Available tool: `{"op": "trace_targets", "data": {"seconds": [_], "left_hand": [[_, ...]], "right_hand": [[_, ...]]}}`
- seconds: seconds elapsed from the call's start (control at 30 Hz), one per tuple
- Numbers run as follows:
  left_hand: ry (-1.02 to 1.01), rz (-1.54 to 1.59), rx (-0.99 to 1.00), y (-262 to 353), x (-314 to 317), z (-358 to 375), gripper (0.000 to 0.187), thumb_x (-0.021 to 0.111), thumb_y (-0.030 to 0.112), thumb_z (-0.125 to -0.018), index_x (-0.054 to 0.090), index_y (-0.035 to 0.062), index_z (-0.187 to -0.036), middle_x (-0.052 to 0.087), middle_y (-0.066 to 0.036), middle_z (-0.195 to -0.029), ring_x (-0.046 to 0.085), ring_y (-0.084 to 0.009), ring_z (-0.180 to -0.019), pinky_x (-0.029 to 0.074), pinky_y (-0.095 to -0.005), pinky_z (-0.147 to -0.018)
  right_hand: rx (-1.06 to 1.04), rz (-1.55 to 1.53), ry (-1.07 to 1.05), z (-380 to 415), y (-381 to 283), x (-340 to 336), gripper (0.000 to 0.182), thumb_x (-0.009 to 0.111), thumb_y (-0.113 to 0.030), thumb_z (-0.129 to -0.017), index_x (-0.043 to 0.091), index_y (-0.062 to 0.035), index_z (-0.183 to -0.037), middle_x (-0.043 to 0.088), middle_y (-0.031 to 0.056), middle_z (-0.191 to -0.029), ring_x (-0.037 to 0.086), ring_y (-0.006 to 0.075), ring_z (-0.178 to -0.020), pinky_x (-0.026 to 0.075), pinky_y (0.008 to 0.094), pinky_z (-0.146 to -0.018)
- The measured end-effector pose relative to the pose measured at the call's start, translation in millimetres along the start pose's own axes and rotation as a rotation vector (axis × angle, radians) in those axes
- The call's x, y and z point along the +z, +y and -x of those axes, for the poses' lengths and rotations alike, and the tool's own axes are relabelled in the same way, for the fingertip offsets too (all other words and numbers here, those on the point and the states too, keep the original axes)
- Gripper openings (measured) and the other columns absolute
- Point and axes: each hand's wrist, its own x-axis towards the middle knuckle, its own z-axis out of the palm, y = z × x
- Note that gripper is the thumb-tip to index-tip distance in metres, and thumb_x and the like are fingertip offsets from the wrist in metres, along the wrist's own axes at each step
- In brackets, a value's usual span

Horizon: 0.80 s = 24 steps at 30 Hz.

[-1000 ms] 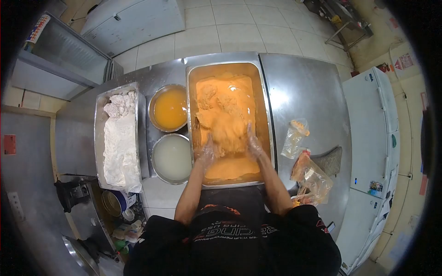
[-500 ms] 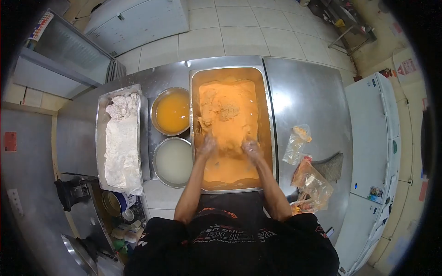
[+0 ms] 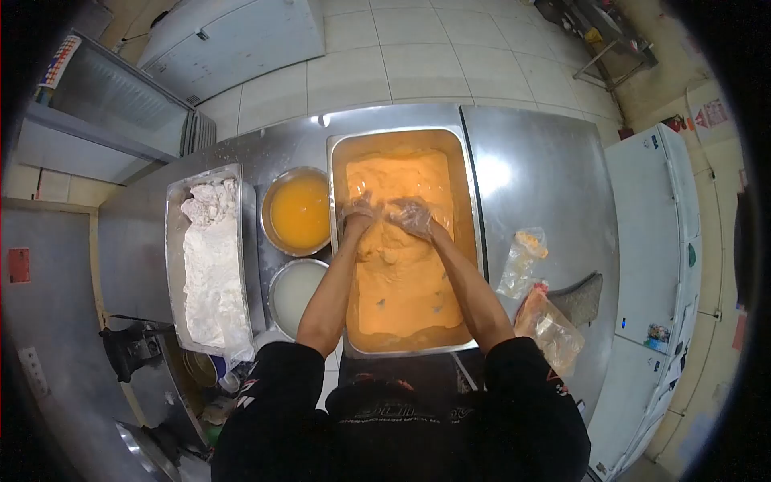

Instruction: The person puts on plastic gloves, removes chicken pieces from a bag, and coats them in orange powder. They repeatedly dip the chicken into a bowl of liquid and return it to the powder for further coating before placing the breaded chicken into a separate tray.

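Orange powder (image 3: 401, 301) fills a deep steel tray (image 3: 474, 233) in front of me. My left hand (image 3: 359, 214) is at the powder near the tray's left wall, fingers apart. Beside it, my right hand (image 3: 413, 218) lies over the powder with fingers spread, pointing left. Both hands look covered by thin, clear gloves. Between and just below them the powder rises in a lumpy mound (image 3: 389, 239); what lies under it is hidden. Neither hand visibly grips anything.
Left of the tray stand a bowl of orange liquid (image 3: 301, 210) and a bowl of cloudy liquid (image 3: 295, 296). Farther left, a long tray (image 3: 250, 265) holds white flour and coated pieces. Plastic bags (image 3: 554, 329) and a grey pouch (image 3: 580, 299) lie on the right.
Both hands have moved away from my body, up the tray, and closer together. The lumpy brown-orange patch at the far end is now covered over with powder.
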Motion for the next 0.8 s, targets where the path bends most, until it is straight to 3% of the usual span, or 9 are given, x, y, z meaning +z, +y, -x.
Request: {"op": "trace_targets", "data": {"seconds": [0.1, 0.17, 0.2, 0.3, 0.43, 0.63, 0.67, 0.73, 0.8], "left_hand": [[-0.107, -0.050, 0.007, -4, 17, 71, 0.075, 0.038, 0.057, -0.086, 0.029, 0.0080, -0.142, 0.038, -0.021, -0.140, 0.036, -0.0346, -0.130, 0.028, -0.0452, -0.107], [-0.048, 0.026, 0.104, -12, 40, 107, 0.078, 0.043, 0.057, -0.084, 0.028, 0.0078, -0.142, 0.040, -0.022, -0.138, 0.039, -0.0371, -0.127, 0.030, -0.0456, -0.106], [-0.220, 0.025, -0.003, -6, 36, 117, 0.084, 0.047, 0.058, -0.081, 0.023, 0.0081, -0.144, 0.037, -0.023, -0.140, 0.037, -0.0370, -0.129, 0.029, -0.0451, -0.106], [-0.317, 0.009, -0.003, -15, 62, 136, 0.087, 0.055, 0.052, -0.078, 0.019, 0.0080, -0.145, 0.039, -0.024, -0.138, 0.038, -0.0378, -0.127, 0.029, -0.0451, -0.107], [-0.088, 0.282, 0.101, -6, 49, 149, 0.084, 0.061, 0.043, -0.077, 0.022, 0.0075, -0.143, 0.041, -0.025, -0.136, 0.041, -0.0386, -0.125, 0.033, -0.0450, -0.104], [-0.052, 0.318, 0.050, 37, -29, 171, 0.071, 0.069, 0.032, -0.074, 0.038, 0.0032, -0.132, 0.052, -0.025, -0.122, 0.051, -0.0376, -0.114, 0.044, -0.0405, -0.093], [-0.001, 0.193, 0.046, 40, -33, 178, 0.068, 0.069, 0.030, -0.074, 0.040, 0.0026, -0.130, 0.054, -0.025, -0.119, 0.052, -0.0372, -0.112, 0.044, -0.0400, -0.093], [0.064, 0.065, 0.043, 29, -31, 177, 0.065, 0.069, 0.027, -0.075, 0.042, 0.0020, -0.128, 0.055, -0.025, -0.116, 0.053, -0.0368, -0.111, 0.044, -0.0395, -0.093], [0.173, 0.178, 0.171, 2, -11, 162, 0.056, 0.068, 0.024, -0.077, 0.048, 0.0018, -0.123, 0.057, -0.023, -0.114, 0.056, -0.0355, -0.106, 0.047, -0.0390, -0.089]], "right_hand": [[-0.125, 0.272, -0.102, 52, -10, 7, 0.065, 0.056, -0.051, -0.083, 0.049, -0.0060, -0.129, 0.053, 0.0181, -0.127, 0.051, 0.0316, -0.116, 0.039, 0.0391, -0.099], [-0.075, 0.307, -0.154, 95, -20, 13, 0.066, 0.057, -0.050, -0.082, 0.047, -0.0066, -0.131, 0.053, 0.0170, -0.127, 0.051, 0.0311, -0.115, 0.039, 0.0384, -0.099], [-0.030, 0.346, -0.194, 109, -23, 14, 0.067, 0.058, -0.050, -0.082, 0.046, -0.0072, -0.132, 0.053, 0.0160, -0.127, 0.051, 0.0306, -0.115, 0.039, 0.0378, -0.099], [0.044, 0.346, -0.313, 130, 20, 10, 0.066, 0.058, -0.049, -0.082, 0.045, -0.0085, -0.132, 0.054, 0.0144, -0.126, 0.053, 0.0281, -0.111, 0.041, 0.0361, -0.097], [0.049, 0.423, -0.230, 143, 11, -27, 0.062, 0.057, -0.056, -0.080, 0.056, -0.0054, -0.114, 0.062, 0.0166, -0.107, 0.061, 0.0288, -0.096, 0.049, 0.0380, -0.086], [-0.318, 1.584, -0.382, 141, 15, -20, 0.014, 0.063, -0.014, -0.079, 0.063, -0.0045, -0.090, 0.062, 0.0110, -0.098, 0.060, 0.0167, -0.091, 0.049, 0.0317, -0.078], [-0.379, 2.039, 0.110, 138, 53, -1, 0.008, 0.061, -0.011, -0.079, 0.061, -0.0042, -0.082, 0.062, 0.0116, -0.094, 0.060, 0.0173, -0.088, 0.050, 0.0313, -0.074], [-0.424, 2.419, 0.703, 136, 45, -4, 0.007, 0.060, -0.009, -0.079, 0.060, -0.0038, -0.075, 0.061, 0.0123, -0.090, 0.061, 0.0179, -0.084, 0.050, 0.0309, -0.071], [-0.240, 1.538, -0.246, 128, 7, -26, 0.005, 0.062, -0.006, -0.075, 0.057, -0.0057, -0.072, 0.060, 0.0078, -0.085, 0.061, 0.0178, -0.083, 0.050, 0.0291, -0.069]]}}
